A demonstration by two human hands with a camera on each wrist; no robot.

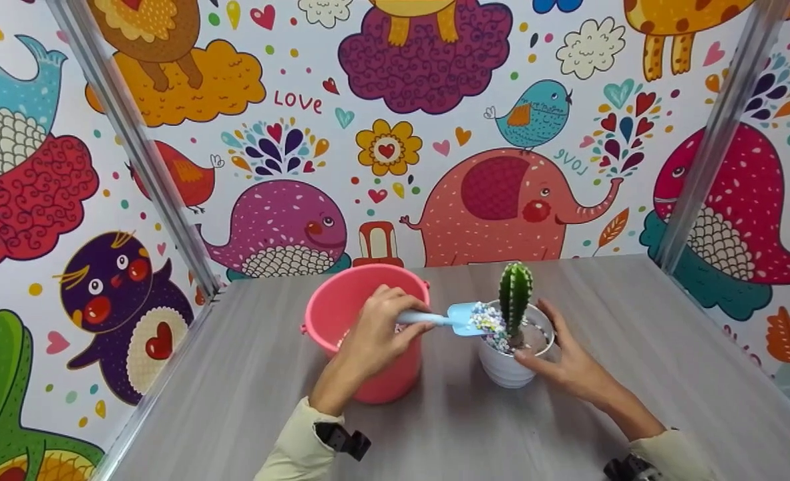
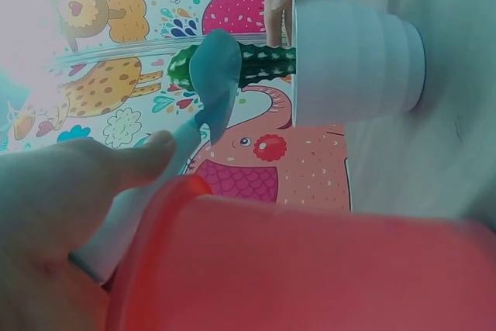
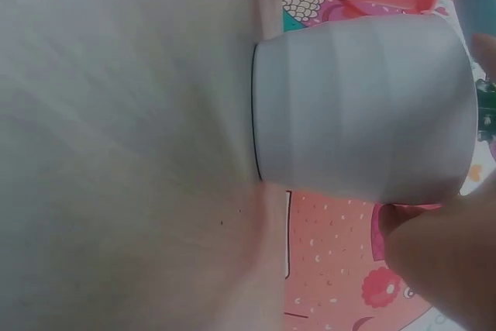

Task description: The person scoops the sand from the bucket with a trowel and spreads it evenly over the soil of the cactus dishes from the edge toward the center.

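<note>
My left hand (image 1: 374, 334) grips the handle of a small light-blue toy shovel (image 1: 463, 319) above the pink bucket (image 1: 384, 384). The shovel's blade reaches over the left rim of a white ribbed flowerpot (image 1: 509, 374). Small pastel beads (image 1: 488, 319) lie at the blade's tip and in the pot, around the base of a green cactus (image 1: 516, 294). My right hand (image 1: 571, 364) holds the pot by its right side, thumb at the near rim and fingers behind. Upright on the table stands the pot (image 3: 364, 110), as the right wrist view shows.
The pink bucket (image 2: 325, 269) stands left of the pot, with some beads visible inside and a handle knob on each side. Both are on a grey wood-grain table (image 1: 248, 374). A wall (image 1: 388, 80) with cartoon animals and metal corner posts (image 1: 144, 150) closes off the back and sides.
</note>
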